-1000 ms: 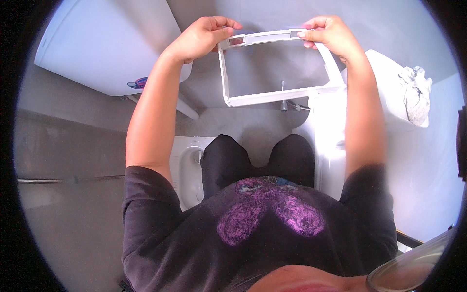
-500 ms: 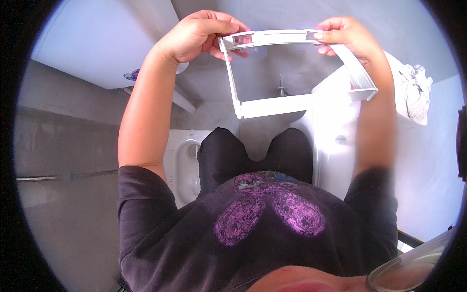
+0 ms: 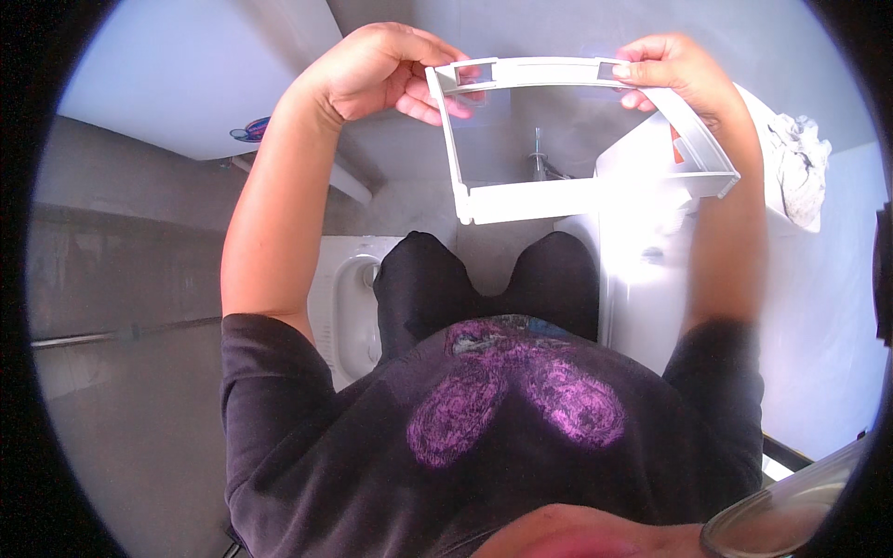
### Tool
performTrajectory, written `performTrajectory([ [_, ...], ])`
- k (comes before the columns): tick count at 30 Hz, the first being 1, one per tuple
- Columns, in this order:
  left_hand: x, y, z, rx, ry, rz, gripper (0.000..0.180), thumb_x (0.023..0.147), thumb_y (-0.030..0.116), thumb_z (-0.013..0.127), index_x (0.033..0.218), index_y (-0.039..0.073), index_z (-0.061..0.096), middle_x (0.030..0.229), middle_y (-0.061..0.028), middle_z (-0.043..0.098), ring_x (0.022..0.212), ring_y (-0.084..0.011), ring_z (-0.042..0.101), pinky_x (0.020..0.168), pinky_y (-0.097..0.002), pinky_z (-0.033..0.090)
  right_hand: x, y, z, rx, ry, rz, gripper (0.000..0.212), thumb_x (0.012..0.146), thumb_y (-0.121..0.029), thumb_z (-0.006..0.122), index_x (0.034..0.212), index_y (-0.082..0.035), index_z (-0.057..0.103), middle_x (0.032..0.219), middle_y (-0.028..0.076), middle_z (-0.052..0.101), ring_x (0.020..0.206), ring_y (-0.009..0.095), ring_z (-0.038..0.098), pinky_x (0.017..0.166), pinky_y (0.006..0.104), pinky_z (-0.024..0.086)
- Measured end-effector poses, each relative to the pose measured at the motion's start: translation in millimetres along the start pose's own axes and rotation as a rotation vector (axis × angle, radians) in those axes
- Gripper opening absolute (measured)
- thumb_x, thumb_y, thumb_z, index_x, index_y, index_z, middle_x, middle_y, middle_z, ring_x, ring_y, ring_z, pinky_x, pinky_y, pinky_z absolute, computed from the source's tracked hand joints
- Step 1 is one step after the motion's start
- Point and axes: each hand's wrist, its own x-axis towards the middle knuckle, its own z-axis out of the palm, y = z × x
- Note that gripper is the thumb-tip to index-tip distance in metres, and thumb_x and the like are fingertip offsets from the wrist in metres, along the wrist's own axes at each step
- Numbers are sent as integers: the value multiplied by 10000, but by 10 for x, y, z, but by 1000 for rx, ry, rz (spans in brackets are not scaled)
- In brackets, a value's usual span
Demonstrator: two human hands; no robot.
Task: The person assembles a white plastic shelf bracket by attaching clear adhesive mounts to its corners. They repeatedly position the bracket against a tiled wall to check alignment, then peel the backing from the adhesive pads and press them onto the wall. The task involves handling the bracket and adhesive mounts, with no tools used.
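A white plastic rack frame [image 3: 549, 71], open in the middle, is held up in front of a grey wall. My left hand [image 3: 386, 79] is closed around its far left corner, with some fingertips behind the bar. At the other end of the far bar, my right hand [image 3: 674, 74] pinches it between thumb and fingers. The frame's near bar [image 3: 530, 200] hangs toward me, and glare washes out its right part. Behind the left end shows a clear, pad-like patch [image 3: 486, 110]; whether it is stuck to the wall I cannot tell.
A white squat toilet [image 3: 349, 288] lies on the floor left of my knees. A large white box-shaped body [image 3: 205, 74] hangs at upper left, with a pipe [image 3: 349, 181] below. A white fixture [image 3: 642, 298] stands at right, beside a crumpled pale cloth [image 3: 798, 172]. A metal tap-like fitting [image 3: 538, 160] shows ahead.
The rack frame has shifted slightly to the right, along with my right hand. My left hand's lower fingers have spread a little at the corner.
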Motion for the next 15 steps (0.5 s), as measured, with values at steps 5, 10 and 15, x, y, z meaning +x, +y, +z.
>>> performTrajectory([
  [5, 33, 9, 46, -63, -61, -72, 394, 841, 224, 470, 1071, -83, 561, 996, -258, 607, 844, -324, 646, 674, -349, 552, -25, -1, -28, 10, 37, 60, 301, 752, -186, 704, 944, 20, 598, 775, 77, 621, 619, 117, 600, 559, 205, 459],
  [10, 10, -54, 67, -136, -22, -94, 432, 854, 282, 463, 1070, -79, 564, 988, -225, 620, 871, -311, 636, 666, -343, 554, 10, 45, 3, -41, -16, 45, 267, 750, -177, 695, 902, 23, 607, 750, 75, 612, 611, 112, 591, 540, 204, 457],
  [15, 43, -75, 48, 21, -34, 17, 364, 852, 258, 533, 1023, -55, 603, 936, -171, 649, 824, -237, 644, 677, -324, 555, 18, 68, -38, -113, -83, 94, 214, 761, -171, 676, 862, 7, 615, 719, 56, 601, 611, 106, 588, 548, 205, 463],
])
